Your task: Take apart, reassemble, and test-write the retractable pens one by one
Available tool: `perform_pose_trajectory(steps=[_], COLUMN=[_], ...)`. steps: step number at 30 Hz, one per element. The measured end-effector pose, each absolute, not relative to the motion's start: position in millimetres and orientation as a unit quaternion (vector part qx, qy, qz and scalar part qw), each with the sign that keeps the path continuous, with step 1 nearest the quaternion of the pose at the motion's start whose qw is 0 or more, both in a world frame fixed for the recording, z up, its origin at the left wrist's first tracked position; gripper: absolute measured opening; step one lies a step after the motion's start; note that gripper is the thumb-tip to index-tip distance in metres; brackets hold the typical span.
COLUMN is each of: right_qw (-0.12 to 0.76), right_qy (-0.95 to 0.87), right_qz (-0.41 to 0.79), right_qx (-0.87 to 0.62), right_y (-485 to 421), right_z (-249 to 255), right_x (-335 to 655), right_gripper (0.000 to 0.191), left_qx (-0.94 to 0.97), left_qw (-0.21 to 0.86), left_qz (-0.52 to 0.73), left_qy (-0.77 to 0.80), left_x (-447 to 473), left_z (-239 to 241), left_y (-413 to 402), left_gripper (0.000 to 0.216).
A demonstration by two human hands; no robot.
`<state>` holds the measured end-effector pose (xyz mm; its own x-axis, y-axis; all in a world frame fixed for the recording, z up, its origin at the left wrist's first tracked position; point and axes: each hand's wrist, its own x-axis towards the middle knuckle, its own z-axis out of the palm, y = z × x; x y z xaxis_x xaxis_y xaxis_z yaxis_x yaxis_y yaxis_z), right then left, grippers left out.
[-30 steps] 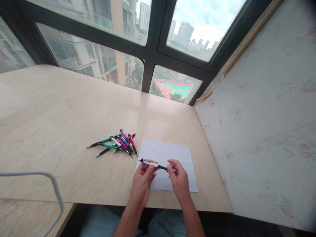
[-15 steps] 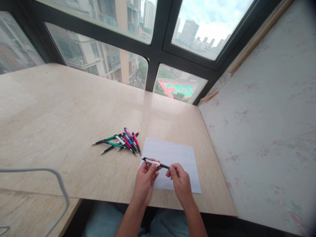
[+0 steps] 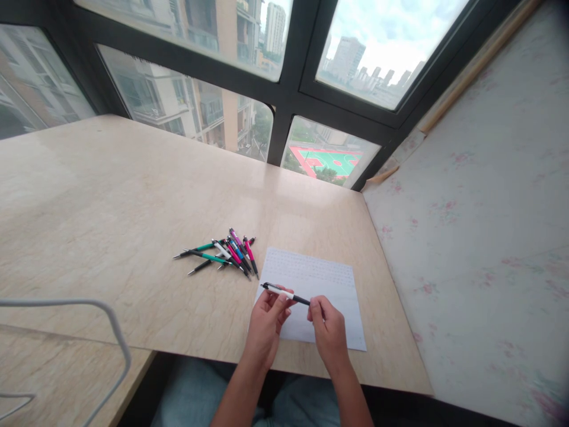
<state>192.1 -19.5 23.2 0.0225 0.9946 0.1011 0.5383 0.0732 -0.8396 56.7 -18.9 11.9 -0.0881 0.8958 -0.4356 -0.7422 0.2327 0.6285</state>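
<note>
A white and black pen (image 3: 285, 293) is held between my two hands, above a sheet of paper (image 3: 326, 323). My left hand (image 3: 267, 323) is closed on the white barrel, thumb on top. At the black grip end, the thumb and fingers of my right hand (image 3: 328, 329) pinch the pen and hide its tip. Rows of handwriting cover the upper part of the sheet. Left of the paper lies a loose pile of pens (image 3: 229, 254) in green, pink, purple, blue, white and black, several of them crossing one another.
The beige marble-patterned tabletop (image 3: 133, 219) ends at its front edge just above my lap. A grey-white cable (image 3: 116, 326) loops in at the lower left. Dark-framed windows (image 3: 288, 89) stand behind the table, and a floral-papered wall (image 3: 466, 237) rises on the right.
The whole view has shifted slightly, so the table and pens appear a little farther right. My right fingers have closed further round the pen's tip end. The left hand keeps its hold.
</note>
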Motion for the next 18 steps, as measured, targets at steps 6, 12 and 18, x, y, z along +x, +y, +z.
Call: perform_pose_trajectory(steps=[6,12,18], right_qw=[0.376,0.389,0.401], right_qy=[-0.586,-0.563,-0.557], right_qz=[0.352,0.399,0.409], right_qx=[-0.626,-0.61,-0.602], right_y=[-21.1,-19.7,-19.7], right_z=[17.7,19.1,19.8], right_x=[190.3,194.2,197.5], right_gripper=[0.045,0.046,0.041], left_qx=[0.104,0.113,0.118], left_qw=[0.674,0.675,0.668], left_qz=[0.605,0.601,0.608], left_qy=[0.412,0.411,0.412], left_x=[54.4,54.7,55.8], left_z=[15.1,13.8,12.3], left_y=[-19.0,-19.8,-20.3], left_gripper=[0.032,0.03,0.028])
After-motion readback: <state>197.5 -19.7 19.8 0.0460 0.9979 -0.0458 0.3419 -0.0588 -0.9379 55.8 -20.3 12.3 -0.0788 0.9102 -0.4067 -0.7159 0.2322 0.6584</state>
